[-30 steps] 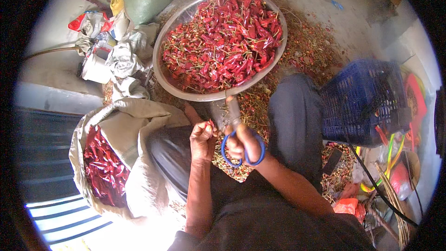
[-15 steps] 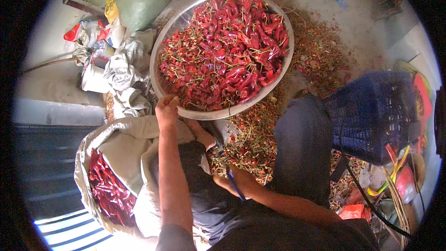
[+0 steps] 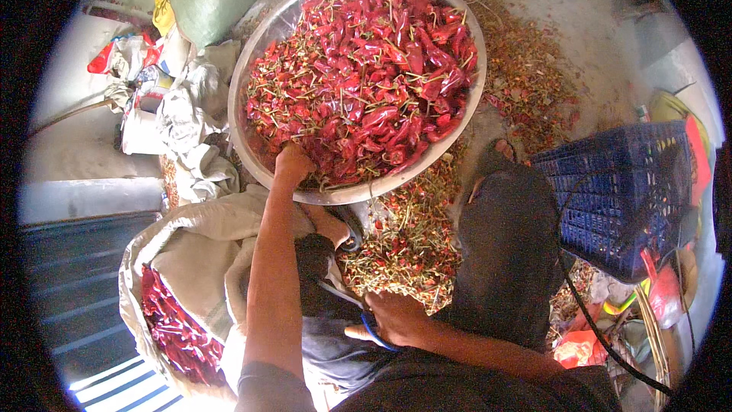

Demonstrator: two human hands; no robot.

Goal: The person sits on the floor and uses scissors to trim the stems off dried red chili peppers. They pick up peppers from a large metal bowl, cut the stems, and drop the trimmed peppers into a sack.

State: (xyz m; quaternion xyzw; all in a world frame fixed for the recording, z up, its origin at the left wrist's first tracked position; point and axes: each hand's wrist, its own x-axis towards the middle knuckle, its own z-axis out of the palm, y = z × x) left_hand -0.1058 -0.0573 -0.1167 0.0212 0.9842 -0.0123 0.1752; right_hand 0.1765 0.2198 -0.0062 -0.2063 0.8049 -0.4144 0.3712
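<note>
A large metal basin heaped with dried red chilies stands on the floor ahead. Inside its near left rim, my left hand is down on the chilies with fingers curled together. What they pinch, if anything, is hidden. Over my lap my right hand is closed on a pair of scissors; a blue handle loop shows by the thumb, and the blades point up and left, away from the basin. Stems and chili bits cover the floor between my legs.
At the left stands an open pale sack with red chilies inside. Crumpled white bags and a green sack lie beyond it. To the right are a dark blue plastic crate, a black cord and a red plastic bag.
My left hand has moved from the basin's rim in onto the chilies. My right hand with the scissors has turned, so the blades now show. The view has shifted slightly.
</note>
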